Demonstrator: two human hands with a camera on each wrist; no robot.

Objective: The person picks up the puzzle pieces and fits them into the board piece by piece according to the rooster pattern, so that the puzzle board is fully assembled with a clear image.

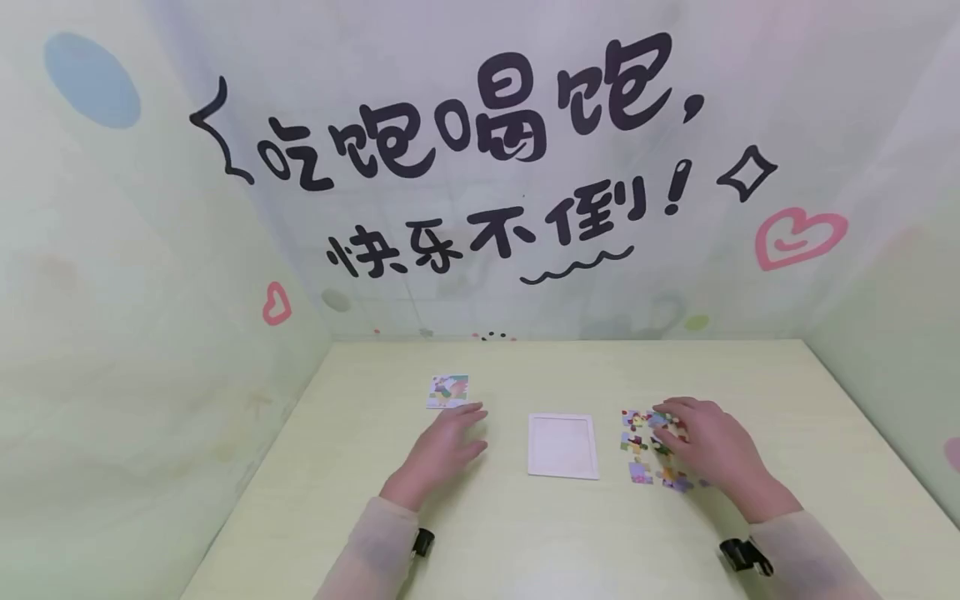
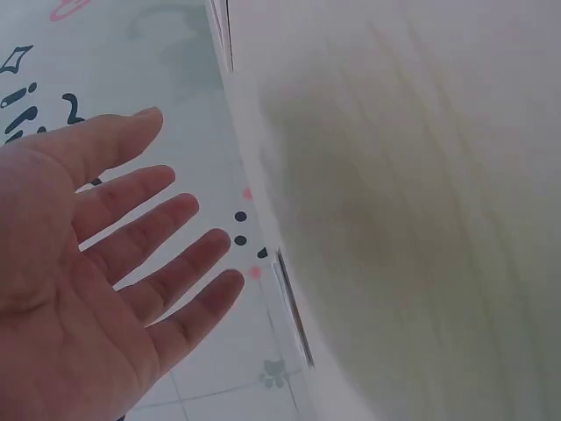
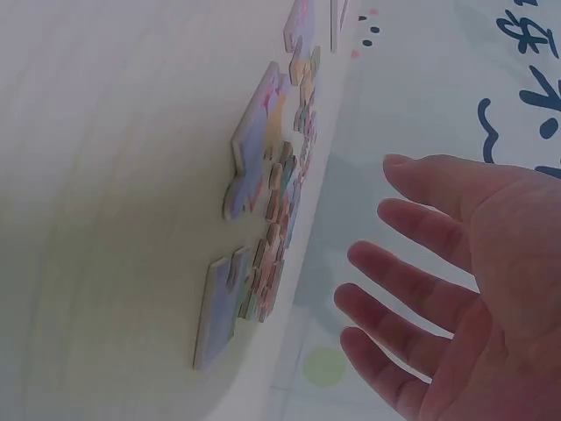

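Loose jigsaw pieces (image 1: pixel 640 472) lie in a cluster on the right side of the table, partly covered by my right hand (image 1: pixel 712 442) in the head view. That hand hovers over them with its fingers extended and holds nothing; the right wrist view shows the pieces (image 3: pixel 259 132) beside it, apart from the fingers. My left hand (image 1: pixel 442 454) is held above the table with spread fingers and nothing in it. Just beyond its fingertips lies a small square picture card (image 1: pixel 448 390). Between the hands sits a white square puzzle frame (image 1: pixel 562 446) with a raised rim.
The pale wooden table (image 1: pixel 495 542) meets a printed wall cloth (image 1: pixel 465 308) at the back, and more cloth hangs along both sides. A black wrist camera (image 1: pixel 423 543) is on the left wrist, another (image 1: pixel 738 554) on the right.
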